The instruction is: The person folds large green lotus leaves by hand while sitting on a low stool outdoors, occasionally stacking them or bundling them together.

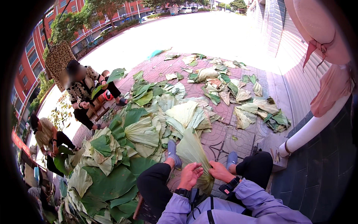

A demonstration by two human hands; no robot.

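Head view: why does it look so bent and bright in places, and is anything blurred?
In the head view, fisheye distortion tilts the red-fronted building and darkens the corners; there too, glare bleaches the sunlit ground to white; same view, a blurred patch hides one co-worker's head, while the pale green leaf at the right hand looks fairly sharp.

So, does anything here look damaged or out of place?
Yes, the scattered leaves ahead and to the right: they lie crumpled and partly browned on the paving, apart from the big layered leaf pile. The pale leaf in the right hand shows no tear that I can see.
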